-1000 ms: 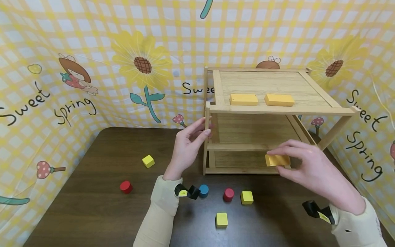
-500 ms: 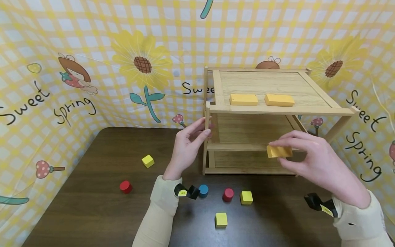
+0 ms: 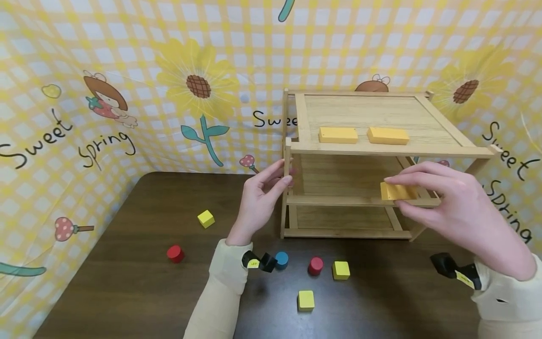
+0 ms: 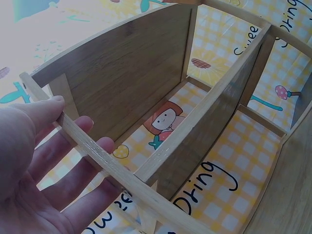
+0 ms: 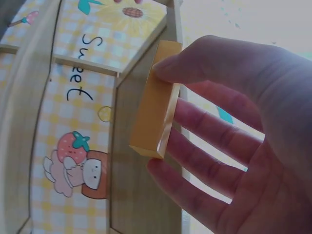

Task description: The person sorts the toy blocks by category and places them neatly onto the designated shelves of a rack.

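My left hand [image 3: 264,200] pinches the front left post of a wooden shelf rack [image 3: 360,149], thumb in front and fingers behind. The left wrist view shows the thumb [image 4: 44,109] lying over that strip of wood. My right hand [image 3: 457,202] grips an orange-yellow rectangular block [image 3: 398,191] between thumb and fingertips. That block is in front of the middle shelf's right part, overlapping its front rail. In the right wrist view the thumb presses the face of the block [image 5: 153,102]. On the top shelf lie two matching blocks, one on the left [image 3: 338,135] and one on the right [image 3: 388,135].
On the dark table [image 3: 127,292] stand several yellow cubes, one [image 3: 306,300] nearest me. A blue cylinder [image 3: 281,260] and a red cylinder [image 3: 315,266] sit before the rack; another red cylinder [image 3: 175,254] is farther left. A checked cloth [image 3: 169,141] hangs behind.
My right hand has risen with the block from the bottom shelf's height to the middle shelf's, drifting right. My left hand stays on the post. The head view has shifted slightly.
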`<state>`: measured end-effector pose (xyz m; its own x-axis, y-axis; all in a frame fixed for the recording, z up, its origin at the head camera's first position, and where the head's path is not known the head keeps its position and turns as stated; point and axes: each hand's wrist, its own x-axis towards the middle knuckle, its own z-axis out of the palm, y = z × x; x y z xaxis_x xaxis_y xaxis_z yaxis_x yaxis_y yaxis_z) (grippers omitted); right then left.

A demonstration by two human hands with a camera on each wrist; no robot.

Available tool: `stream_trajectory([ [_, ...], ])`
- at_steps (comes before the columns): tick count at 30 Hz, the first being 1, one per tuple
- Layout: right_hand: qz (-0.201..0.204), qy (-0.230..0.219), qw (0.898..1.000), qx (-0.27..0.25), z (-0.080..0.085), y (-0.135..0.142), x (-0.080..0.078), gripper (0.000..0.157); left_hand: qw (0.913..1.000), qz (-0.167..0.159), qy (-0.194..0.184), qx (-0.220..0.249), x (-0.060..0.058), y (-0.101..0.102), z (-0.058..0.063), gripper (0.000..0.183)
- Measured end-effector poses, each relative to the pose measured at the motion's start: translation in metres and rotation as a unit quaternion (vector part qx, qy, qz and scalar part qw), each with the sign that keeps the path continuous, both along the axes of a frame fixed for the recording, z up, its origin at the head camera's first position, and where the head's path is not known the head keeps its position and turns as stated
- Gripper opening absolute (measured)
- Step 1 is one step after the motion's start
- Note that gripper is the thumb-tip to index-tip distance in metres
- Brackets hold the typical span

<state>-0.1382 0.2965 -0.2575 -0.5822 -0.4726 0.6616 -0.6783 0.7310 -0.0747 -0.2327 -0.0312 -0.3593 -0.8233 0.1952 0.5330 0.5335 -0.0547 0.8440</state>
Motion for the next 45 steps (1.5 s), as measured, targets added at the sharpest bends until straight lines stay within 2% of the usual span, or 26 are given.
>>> stream_trajectory([
  [5, -0.012, 0.011, 1.000, -0.005, 0.009, 0.002, 0.003, 0.053, 1.0000, 0.003, 0.006, -0.002, 0.000, 0.001, 0.000, 0.043],
  [10, -0.019, 0.002, 1.000, -0.012, 0.019, 0.003, 0.006, 0.053, 0.9999, 0.010, 0.010, -0.007, 0.000, 0.000, -0.001, 0.043],
  [17, -0.011, 0.000, 1.000, -0.015, 0.031, 0.006, 0.008, 0.032, 0.9999, 0.010, 0.009, -0.009, 0.001, 0.000, 0.000, 0.044],
  [20, -0.018, 0.001, 1.000, -0.014, 0.035, 0.006, 0.007, 0.037, 0.9999, 0.011, 0.008, -0.010, 0.001, 0.001, 0.001, 0.043],
  [23, -0.025, 0.011, 0.999, -0.021, 0.037, 0.005, 0.007, 0.049, 0.9999, 0.010, 0.007, -0.010, 0.001, 0.001, 0.001, 0.044],
  [26, -0.026, 0.018, 0.999, -0.039, 0.040, 0.004, 0.009, 0.048, 0.9999, 0.008, 0.004, -0.008, 0.001, 0.001, 0.001, 0.044],
  [27, -0.026, 0.020, 0.998, -0.045, 0.041, 0.003, 0.009, 0.041, 0.9999, 0.008, 0.004, -0.007, 0.001, 0.001, 0.001, 0.044],
  [28, -0.032, 0.020, 0.998, -0.043, 0.042, 0.003, 0.009, 0.042, 1.0000, 0.007, 0.003, -0.006, 0.000, 0.000, 0.001, 0.044],
  [30, -0.032, 0.023, 0.998, -0.050, 0.044, 0.003, 0.009, 0.031, 1.0000, 0.007, 0.001, -0.005, 0.000, 0.000, 0.000, 0.044],
  [32, -0.036, 0.024, 0.998, -0.051, 0.045, 0.004, 0.008, 0.027, 1.0000, 0.007, 0.002, -0.005, 0.000, 0.000, -0.001, 0.044],
  [39, -0.053, 0.021, 0.996, -0.061, 0.046, 0.013, 0.001, 0.034, 1.0000, 0.006, 0.006, -0.005, 0.000, 0.000, -0.001, 0.043],
  [40, -0.058, 0.021, 0.996, -0.062, 0.046, 0.014, 0.000, 0.043, 0.9999, 0.006, 0.006, -0.006, 0.000, 0.000, -0.001, 0.043],
  [45, -0.079, 0.021, 0.995, -0.049, 0.050, 0.021, -0.005, 0.049, 1.0000, 0.001, 0.003, -0.005, 0.000, -0.001, 0.000, 0.043],
])
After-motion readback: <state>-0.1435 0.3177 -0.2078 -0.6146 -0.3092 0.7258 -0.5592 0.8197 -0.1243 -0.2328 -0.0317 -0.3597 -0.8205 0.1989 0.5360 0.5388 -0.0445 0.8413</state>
